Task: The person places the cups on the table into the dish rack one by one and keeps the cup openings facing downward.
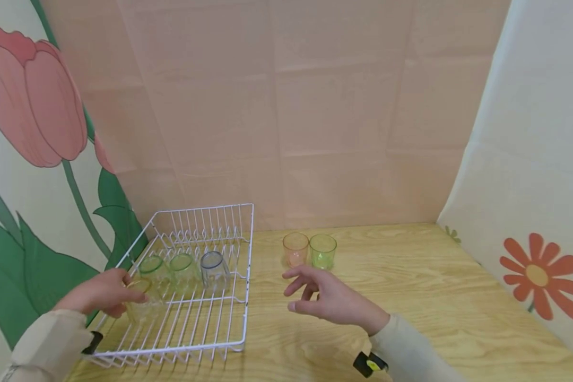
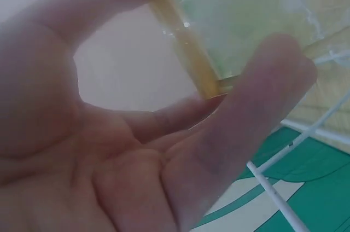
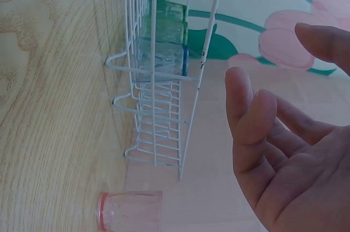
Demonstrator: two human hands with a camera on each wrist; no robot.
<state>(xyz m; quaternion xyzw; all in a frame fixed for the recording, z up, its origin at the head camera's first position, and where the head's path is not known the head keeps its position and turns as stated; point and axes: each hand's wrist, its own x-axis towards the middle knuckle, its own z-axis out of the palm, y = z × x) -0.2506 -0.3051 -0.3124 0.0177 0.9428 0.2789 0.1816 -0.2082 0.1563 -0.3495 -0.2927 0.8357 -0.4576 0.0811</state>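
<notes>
My left hand (image 1: 102, 293) grips a clear glass with a yellow rim (image 1: 145, 307) at the near left of a white wire dish rack (image 1: 244, 318). Thumb and fingers pinch that yellow band (image 2: 188, 57) from both sides in the left wrist view. Beside it in the rack stand a green glass (image 1: 155, 268), a yellow-green glass (image 1: 185, 273) and a blue glass (image 1: 215, 276). My right hand (image 1: 331, 297) hovers over the table, fingers loosely bent and holding nothing. Just beyond it, an orange glass (image 1: 296, 249) and a lime glass (image 1: 323, 252) stand side by side.
The rack's raised wire rim (image 3: 202, 62) runs between the glasses and my right hand. A wood-grain table (image 1: 410, 297) lies under everything. A pinkish cloth (image 1: 339, 106) closes the back, with flower-printed sheets (image 1: 537, 276) at the sides.
</notes>
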